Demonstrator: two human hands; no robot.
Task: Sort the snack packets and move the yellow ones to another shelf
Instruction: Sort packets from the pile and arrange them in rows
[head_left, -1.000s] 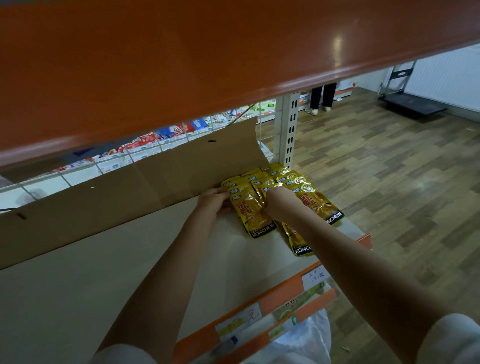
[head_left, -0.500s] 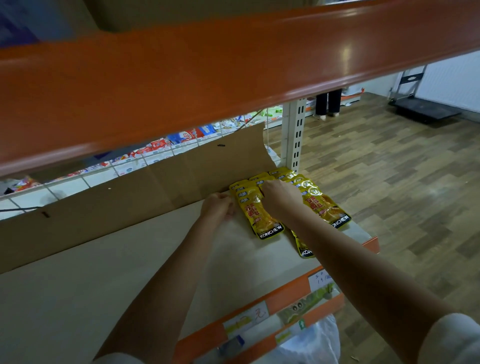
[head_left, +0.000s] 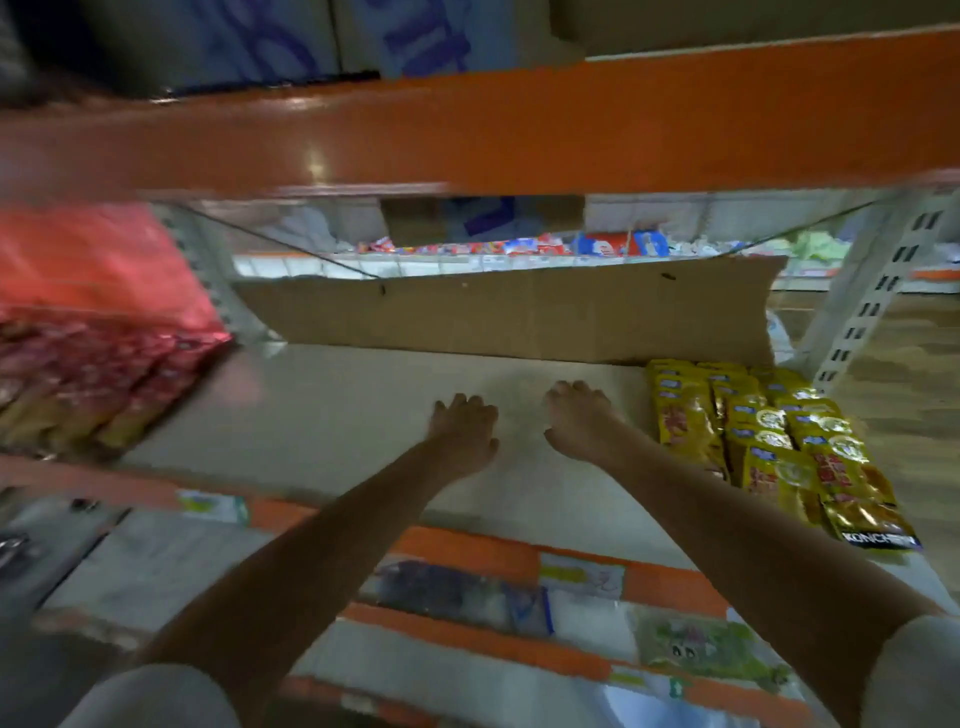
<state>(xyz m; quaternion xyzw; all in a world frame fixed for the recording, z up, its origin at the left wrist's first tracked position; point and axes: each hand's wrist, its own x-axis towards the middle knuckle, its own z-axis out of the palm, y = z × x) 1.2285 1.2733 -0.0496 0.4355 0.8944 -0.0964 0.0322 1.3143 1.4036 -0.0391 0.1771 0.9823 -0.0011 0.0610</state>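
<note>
Yellow snack packets (head_left: 769, 441) lying in overlapping rows at the right end of the pale shelf board (head_left: 337, 410), back row against the cardboard sheet (head_left: 519, 317) standing along the rear, front packets reaching toward the orange shelf edge (head_left: 467, 551). Just left of them, right hand (head_left: 582, 418) over the bare board, fingers loosely curled downward, holding nothing, apart from the nearest packet. Left hand (head_left: 462, 431) beside it, palm down, fingers relaxed and slightly spread, also holding nothing. Contact with the board not clear for either hand. Far left, blurred red packets (head_left: 93, 364) stacked on the neighbouring shelf section. Above, a wide orange beam (head_left: 467, 130) crossing the view. Beyond the cardboard, mixed red and blue packets (head_left: 519, 245) on another shelf. At right, a perforated grey upright (head_left: 872, 301).
</note>
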